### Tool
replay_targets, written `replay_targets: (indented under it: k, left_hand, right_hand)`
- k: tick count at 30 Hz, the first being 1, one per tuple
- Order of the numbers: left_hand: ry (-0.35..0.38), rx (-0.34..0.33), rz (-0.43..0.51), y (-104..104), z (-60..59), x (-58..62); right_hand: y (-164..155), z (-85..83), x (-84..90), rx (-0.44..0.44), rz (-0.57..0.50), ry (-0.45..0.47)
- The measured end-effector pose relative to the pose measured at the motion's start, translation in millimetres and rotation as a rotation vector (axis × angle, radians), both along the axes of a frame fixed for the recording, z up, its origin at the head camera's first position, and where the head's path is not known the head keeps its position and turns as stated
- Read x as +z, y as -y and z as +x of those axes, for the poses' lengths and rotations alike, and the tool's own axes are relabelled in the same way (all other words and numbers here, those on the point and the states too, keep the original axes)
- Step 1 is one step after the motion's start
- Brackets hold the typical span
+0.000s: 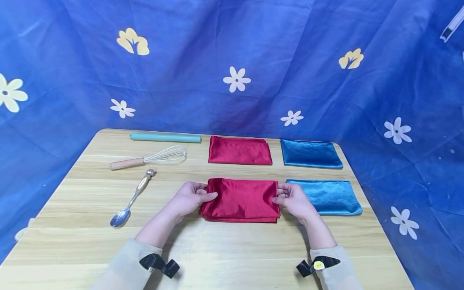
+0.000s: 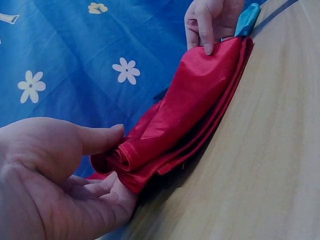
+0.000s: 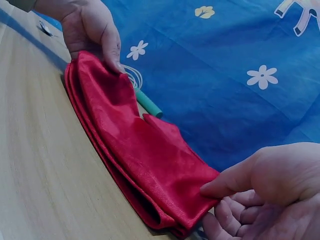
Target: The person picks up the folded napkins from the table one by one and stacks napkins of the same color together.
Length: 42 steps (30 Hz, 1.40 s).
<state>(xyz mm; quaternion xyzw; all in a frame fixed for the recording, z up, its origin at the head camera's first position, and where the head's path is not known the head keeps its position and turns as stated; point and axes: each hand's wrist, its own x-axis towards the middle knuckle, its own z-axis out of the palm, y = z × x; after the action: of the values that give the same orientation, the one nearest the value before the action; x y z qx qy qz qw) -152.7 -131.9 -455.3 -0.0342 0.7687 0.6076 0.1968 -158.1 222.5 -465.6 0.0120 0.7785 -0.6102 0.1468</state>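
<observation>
A folded red satin cloth (image 1: 240,199) lies on the wooden table (image 1: 217,249) in front of me. My left hand (image 1: 191,197) pinches its left edge, thumb on top and fingers underneath (image 2: 107,190). My right hand (image 1: 293,198) pinches the right edge the same way, thumb (image 3: 235,180) over the folded layers. The red cloth (image 2: 200,95) is lifted slightly at both ends; in the right wrist view the red cloth (image 3: 135,150) shows several stacked layers.
Behind lie a second folded red cloth (image 1: 239,150) and a dark blue cloth (image 1: 310,154); a lighter blue cloth (image 1: 328,196) sits right of my hand. At left are a whisk (image 1: 152,158), a spoon (image 1: 131,199) and a teal stick (image 1: 165,137). A blue flowered backdrop surrounds the table.
</observation>
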Motion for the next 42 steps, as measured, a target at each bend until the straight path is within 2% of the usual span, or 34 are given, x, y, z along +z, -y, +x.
replay_targets:
  k: [8,12,15,20,22,26,34,42]
  left_hand:
    - [0.039,0.002,0.049,0.1,-5.1,0.9]
    - [0.021,-0.004,0.033,-0.6,-5.7,1.5]
    - [-0.027,-0.011,-0.019,-0.2,-5.5,0.1]
    - [-0.166,-0.034,-0.12,1.0,-5.2,-3.8]
    - [-0.222,-0.055,-0.13,1.8,-4.6,-4.1]
    - [-0.265,-0.078,-0.125,3.4,-3.3,-3.0]
    - [-0.185,-0.052,0.015,5.8,-3.2,-5.5]
    - [-0.156,-0.066,0.078,7.5,-3.2,-5.3]
  right_hand:
    - [-0.6,2.8,1.9,-0.002,0.069,-0.009]
    - [-0.9,3.5,1.9,0.004,0.086,-0.008]
    - [-0.6,3.0,2.2,0.012,0.092,-0.014]
    - [1.4,2.0,2.6,0.007,0.109,-0.021]
    - [1.4,1.5,2.6,0.009,0.112,-0.028]
    - [0.3,0.4,2.5,0.029,0.091,-0.048]
    - [0.3,-0.2,4.2,0.026,0.034,-0.01]
    - [0.0,0.2,6.1,0.026,-0.015,0.011]
